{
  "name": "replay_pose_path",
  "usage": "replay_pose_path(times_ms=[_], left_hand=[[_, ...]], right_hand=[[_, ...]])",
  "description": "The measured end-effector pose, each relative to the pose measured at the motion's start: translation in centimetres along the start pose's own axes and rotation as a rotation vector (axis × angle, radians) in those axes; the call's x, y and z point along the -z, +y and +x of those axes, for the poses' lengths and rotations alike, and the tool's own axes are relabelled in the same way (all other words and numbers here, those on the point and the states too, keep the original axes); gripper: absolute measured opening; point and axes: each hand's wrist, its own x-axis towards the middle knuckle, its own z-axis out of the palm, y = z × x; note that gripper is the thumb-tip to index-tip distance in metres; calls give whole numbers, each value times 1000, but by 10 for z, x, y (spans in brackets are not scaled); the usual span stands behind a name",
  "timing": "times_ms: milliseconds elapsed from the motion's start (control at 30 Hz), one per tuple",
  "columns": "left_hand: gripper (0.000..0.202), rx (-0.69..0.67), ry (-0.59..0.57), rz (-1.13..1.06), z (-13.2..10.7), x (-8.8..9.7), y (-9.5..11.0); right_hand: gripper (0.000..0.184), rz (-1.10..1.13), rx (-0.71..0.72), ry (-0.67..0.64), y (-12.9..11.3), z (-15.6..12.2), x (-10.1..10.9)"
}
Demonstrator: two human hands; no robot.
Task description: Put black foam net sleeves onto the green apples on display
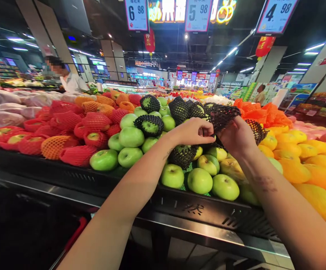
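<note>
Both my hands are raised over a heap of green apples (199,180) on a black display stand (208,213). My left hand (193,131) pinches the edge of a black foam net sleeve (222,114), fingers closed on it. My right hand (237,137) grips the same black net from the right side, fingers curled. The net stretches between the two hands. Whether an apple sits inside it is hidden. More apples wrapped in black nets (149,125) lie behind and below the hands.
Red and orange netted fruit (67,123) fills the left of the stand, yellow mangoes (312,176) the right. Price signs (196,15) hang overhead. A person in white (70,80) stands at the far left behind the display. An aisle runs behind.
</note>
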Motion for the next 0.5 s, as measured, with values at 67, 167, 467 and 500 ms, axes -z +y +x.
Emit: replay_pose_path(times_ms=[67, 167, 467, 500], left_hand=[[19, 23, 8, -24, -1, 2, 4], [20, 46, 30, -59, -2, 5, 9], [24, 40, -61, -65, -4, 4, 12], [24, 41, -68, -59, -4, 3, 13]], right_hand=[[39, -70, 55, -66, -3, -5, -4], [62, -239, 86, -126, -9, -11, -3], [56, -364, 237, -137, -8, -10, 0], [51, -407, 265, -147, -6, -8, 0]])
